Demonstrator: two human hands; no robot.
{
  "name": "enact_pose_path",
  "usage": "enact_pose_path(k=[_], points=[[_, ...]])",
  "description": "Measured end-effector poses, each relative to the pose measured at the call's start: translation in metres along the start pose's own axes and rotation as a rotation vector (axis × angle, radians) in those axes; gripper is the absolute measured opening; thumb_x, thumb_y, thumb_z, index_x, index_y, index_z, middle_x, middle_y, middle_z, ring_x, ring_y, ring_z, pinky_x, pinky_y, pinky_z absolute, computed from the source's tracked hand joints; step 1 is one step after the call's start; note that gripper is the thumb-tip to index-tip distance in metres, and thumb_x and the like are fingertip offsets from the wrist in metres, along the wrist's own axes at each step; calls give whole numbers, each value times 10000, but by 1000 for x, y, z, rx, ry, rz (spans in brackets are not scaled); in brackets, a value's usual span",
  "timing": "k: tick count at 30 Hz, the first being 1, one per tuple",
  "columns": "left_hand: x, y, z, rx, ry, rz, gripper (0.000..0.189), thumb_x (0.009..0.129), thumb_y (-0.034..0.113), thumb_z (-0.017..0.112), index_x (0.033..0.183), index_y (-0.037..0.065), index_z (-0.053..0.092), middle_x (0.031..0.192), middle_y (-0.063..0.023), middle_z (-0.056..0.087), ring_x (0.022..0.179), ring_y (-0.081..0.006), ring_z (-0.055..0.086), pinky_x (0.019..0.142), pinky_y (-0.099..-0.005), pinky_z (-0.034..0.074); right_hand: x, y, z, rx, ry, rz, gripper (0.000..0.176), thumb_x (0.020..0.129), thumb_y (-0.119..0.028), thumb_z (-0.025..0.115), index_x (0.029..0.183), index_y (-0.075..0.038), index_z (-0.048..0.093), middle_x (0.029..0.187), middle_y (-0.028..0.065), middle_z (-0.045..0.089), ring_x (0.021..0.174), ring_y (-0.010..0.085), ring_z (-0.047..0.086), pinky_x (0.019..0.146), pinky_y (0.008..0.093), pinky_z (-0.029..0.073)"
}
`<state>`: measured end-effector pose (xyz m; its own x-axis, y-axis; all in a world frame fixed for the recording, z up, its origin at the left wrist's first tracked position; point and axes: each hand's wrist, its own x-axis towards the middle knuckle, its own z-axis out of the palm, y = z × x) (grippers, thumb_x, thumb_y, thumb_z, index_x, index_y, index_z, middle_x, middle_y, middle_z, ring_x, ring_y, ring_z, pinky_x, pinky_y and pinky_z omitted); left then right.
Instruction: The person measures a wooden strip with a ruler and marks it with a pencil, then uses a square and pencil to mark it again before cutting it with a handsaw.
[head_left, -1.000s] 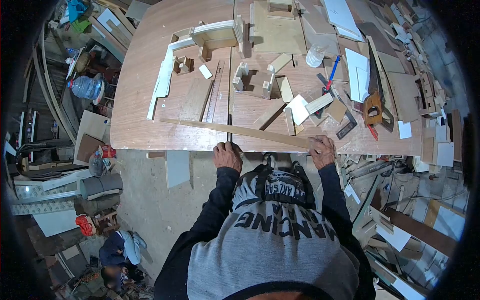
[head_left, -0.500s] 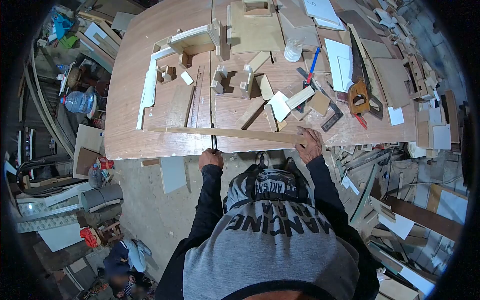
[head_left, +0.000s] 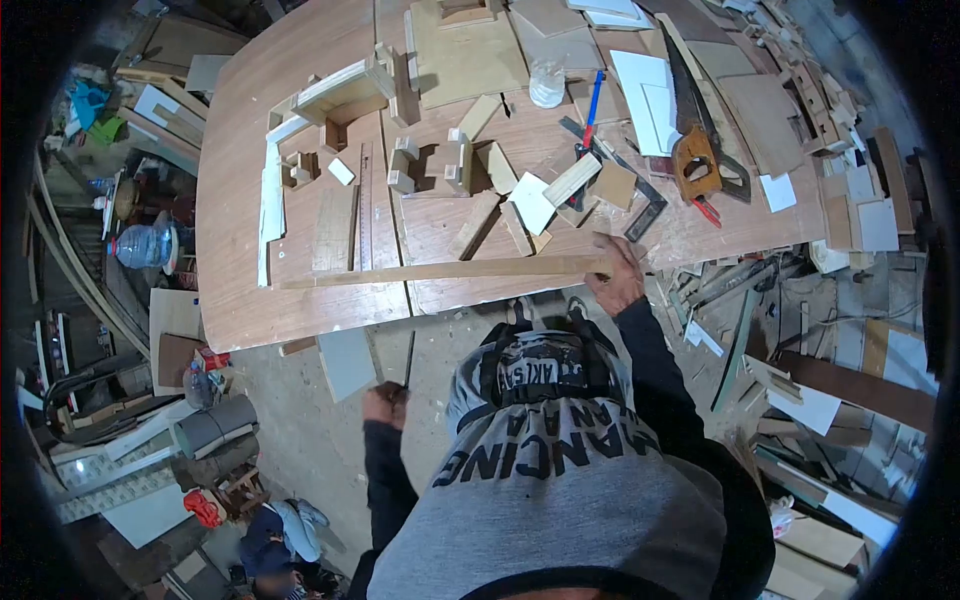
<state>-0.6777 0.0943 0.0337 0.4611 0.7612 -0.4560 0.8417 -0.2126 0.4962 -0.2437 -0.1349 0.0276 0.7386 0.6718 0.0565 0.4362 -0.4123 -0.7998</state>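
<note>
A long, thin wooden strip [head_left: 460, 270] lies across the front part of the table. My right hand [head_left: 616, 275] is closed over its right end, by the table's front edge. My left hand [head_left: 385, 404] is in a fist below the table edge, over the floor. From it a thin dark bar-shaped tool [head_left: 410, 360] points up toward the table; its exact kind is too small to tell. The tool is apart from the strip. Behind the strip's left half are a flat board [head_left: 335, 228] and a ruler [head_left: 366, 205].
Wooden frame pieces [head_left: 345, 90] and small joined blocks [head_left: 430, 165] stand on the table [head_left: 240, 305]. To the right are a handsaw [head_left: 697, 165], a square [head_left: 648, 215] and a clear cup [head_left: 547, 83]. A person [head_left: 275, 550] is low at the left. Scrap boards lie around.
My left hand has pulled back from the table edge toward my body, taking the dark tool off the strip. My right hand still holds the strip's end. The view has shifted slightly.
</note>
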Motion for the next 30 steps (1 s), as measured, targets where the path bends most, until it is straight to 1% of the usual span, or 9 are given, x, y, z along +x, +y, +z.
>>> enact_pose_path(k=[2, 4, 11, 16, 18, 20, 21, 23, 30], points=[[-11, 37, -33, -97, -84, 38, 152, 724, 158, 631, 778, 27, 686, 683, -172, 642, 661, -279, 645, 591, -336, 479, -3, -30, -21, 206, 131, 150, 532, 698, -25, 665, 1206, -66, 514, 1076, 113, 578, 1054, 247, 537, 908, 368, 432], [-6, 124, -51, -11, -56, 266, 144, 733, 117, 636, 824, 8, 657, 717, -167, 635, 668, -282, 634, 605, -355, 477, -6, -9, -16, 105, 211, -15, 457, 735, -6, 635, 1179, -55, 537, 1018, 81, 601, 982, 191, 566, 898, 324, 436], [54, 273, 45, -51, -193, 843, 220, 697, 58, 598, 911, 29, 640, 849, -177, 619, 804, -368, 599, 722, -415, 483, -8, -83, 0, 585, -352, 213, 283, 850, -143, 626, 1111, -43, 581, 956, 52, 617, 875, 109, 567, 745, 254, 479], [63, 291, 82, 54, -269, 946, 256, 730, 117, 605, 975, 46, 627, 948, -161, 591, 902, -349, 555, 774, -418, 459, -32, -29, 46, 882, 497, 458, 246, 916, -263, 569, 889, -18, 576, 792, 44, 594, 752, 115, 555, 694, 251, 465], [74, 286, 97, 163, -264, 993, 296, 754, 156, 601, 1024, 36, 606, 1027, -155, 565, 978, -330, 520, 814, -425, 437, -46, 1, 29, 1129, 595, 561, 247, 926, -251, 545, 870, -12, 577, 739, 46, 597, 691, 148, 572, 660, 280, 465], [83, 288, 117, 403, -28, 1063, 331, 764, 188, 606, 1071, 66, 587, 1154, -123, 484, 1069, -299, 448, 841, -459, 402, -61, 65, 28, 621, 716, 321, 221, 899, -220, 570, 842, -6, 567, 731, 76, 608, 688, 190, 591, 638, 328, 467], [87, 293, 124, 529, -103, 1027, 336, 804, 221, 558, 1110, 83, 570, 1221, -112, 444, 1113, -287, 421, 847, -509, 378, -63, 62, 21, 614, 725, 321, 221, 899, -220, 570, 842, -6, 567, 731, 76, 608, 688, 190, 591, 638, 328, 467], [96, 289, 145, 527, -68, 1061, 341, 821, 221, 527, 1133, 88, 556, 1232, -108, 446, 1125, -285, 418, 855, -520, 369, -61, 46, 4, -211, 579, 480, 202, 862, -190, 600, 798, -5, 548, 714, 96, 593, 663, 181, 569, 614, 341, 443], [102, 305, 161, 554, -9, 1092, 413, 818, 198, 471, 1211, 80, 512, 1238, -111, 463, 1149, -289, 408, 916, -521, 311, -28, 72, -15, -243, 582, 252, 245, 818, -214, 651, 760, -6, 534, 662, 130, 566, 615, 244, 552, 590, 349, 428]])
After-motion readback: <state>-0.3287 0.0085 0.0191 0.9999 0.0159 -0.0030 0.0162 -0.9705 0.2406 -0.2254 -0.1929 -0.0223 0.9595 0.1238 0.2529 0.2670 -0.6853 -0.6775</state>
